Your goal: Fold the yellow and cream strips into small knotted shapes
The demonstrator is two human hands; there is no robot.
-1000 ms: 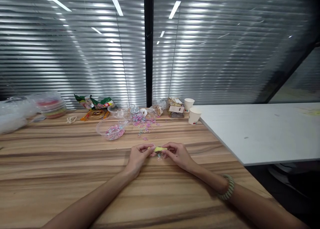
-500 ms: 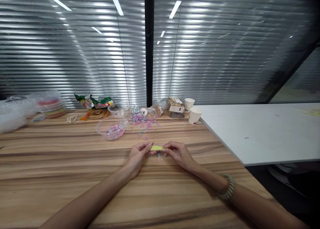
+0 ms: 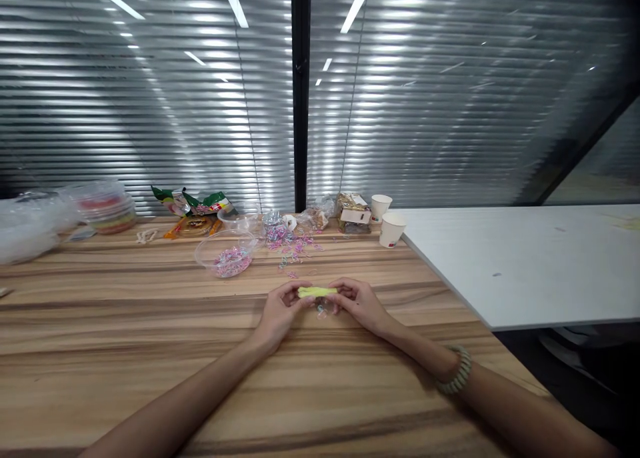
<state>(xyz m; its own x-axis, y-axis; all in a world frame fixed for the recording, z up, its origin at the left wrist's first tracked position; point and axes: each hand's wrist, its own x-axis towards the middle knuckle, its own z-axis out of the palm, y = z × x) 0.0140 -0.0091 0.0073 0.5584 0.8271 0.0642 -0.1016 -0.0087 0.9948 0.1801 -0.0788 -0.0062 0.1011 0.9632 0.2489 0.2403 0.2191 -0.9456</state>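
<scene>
Between my two hands is a small, flat yellow piece (image 3: 317, 291), soft-looking like paper or foam; its exact kind I cannot make out. My left hand (image 3: 281, 309) pinches its left end between thumb and fingers. The right end is pinched by my right hand (image 3: 361, 305), and a coiled green band (image 3: 458, 371) circles that wrist. Just below the yellow piece, a few small pale blue and pink clips (image 3: 321, 310) lie on the wooden table (image 3: 320, 391), partly hidden by the fingers.
Beyond my hands sit a clear bowl (image 3: 233, 261) of pink and blue clips and a scattered pile of clips (image 3: 295, 243). Paper cups (image 3: 393, 230), a small box (image 3: 355, 213), snack packets (image 3: 197, 203) and stacked lidded tubs (image 3: 106, 208) line the back. A white table (image 3: 530, 265) adjoins at right.
The yellow piece has been raised slightly and turned, so it looks longer and thinner. Both thumbs have shifted to its near edge. The view has moved a little.
</scene>
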